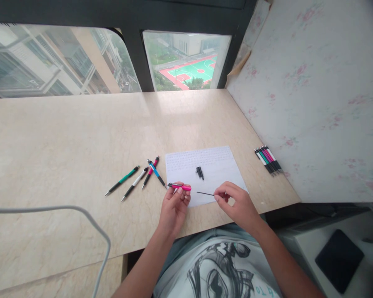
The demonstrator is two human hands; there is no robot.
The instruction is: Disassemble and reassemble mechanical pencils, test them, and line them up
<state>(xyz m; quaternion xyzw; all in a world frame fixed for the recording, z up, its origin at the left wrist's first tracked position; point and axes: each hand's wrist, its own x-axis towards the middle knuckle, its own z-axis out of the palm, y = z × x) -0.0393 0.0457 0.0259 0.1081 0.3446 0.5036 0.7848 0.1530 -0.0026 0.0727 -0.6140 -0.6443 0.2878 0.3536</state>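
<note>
Pink pen (pixel 180 186), pinched between fingertips of the left hand (pixel 174 209), hovers at the lower left corner of the paper sheet (pixel 219 163). Right hand (pixel 238 203) pinches a thin dark refill (pixel 204 193) over the sheet's lower edge. Black clip (pixel 199 172) lies mid-sheet; four pens (pixel 134 184) lie left of it.

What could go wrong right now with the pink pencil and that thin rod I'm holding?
The thin dark rod is pinched only at one end by the right hand, so it may snap if it meets the pink pencil in the left hand at an angle. The small black part lies loose on the paper near both hands; a wrist could knock it off the table.
</note>
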